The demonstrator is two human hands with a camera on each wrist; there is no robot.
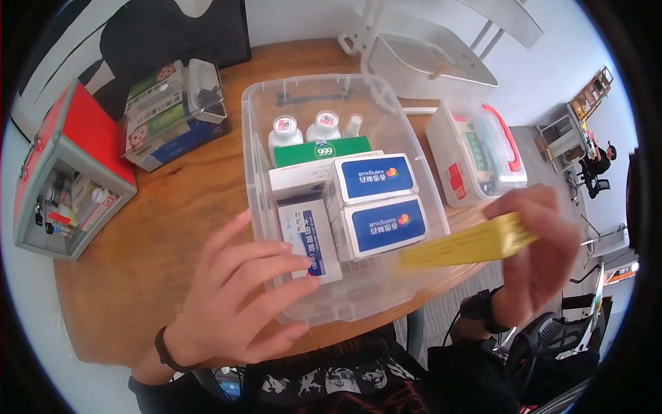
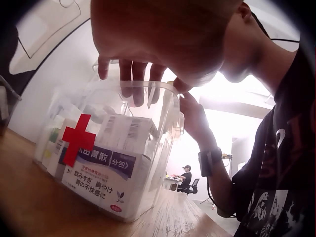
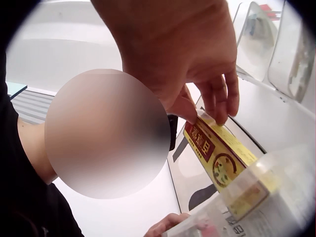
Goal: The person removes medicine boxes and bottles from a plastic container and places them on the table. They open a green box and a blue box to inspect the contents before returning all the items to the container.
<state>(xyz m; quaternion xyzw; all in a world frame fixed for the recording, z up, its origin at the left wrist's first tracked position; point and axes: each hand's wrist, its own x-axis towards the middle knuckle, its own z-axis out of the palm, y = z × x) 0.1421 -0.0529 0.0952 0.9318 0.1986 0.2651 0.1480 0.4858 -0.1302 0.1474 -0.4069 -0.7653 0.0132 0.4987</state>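
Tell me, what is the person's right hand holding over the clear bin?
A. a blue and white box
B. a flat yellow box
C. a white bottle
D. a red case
B: the right hand pinches a flat yellow box by one end at the near right edge of the clear bin; the wrist view shows it too.

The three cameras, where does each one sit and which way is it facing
Head: looks down at the clear bin; left hand and right hand show.
Left wrist: low by the table, faces the bin's side; fingers show.
Right wrist: looks past fingers pinching the yellow box.
Head and right wrist share the yellow box.
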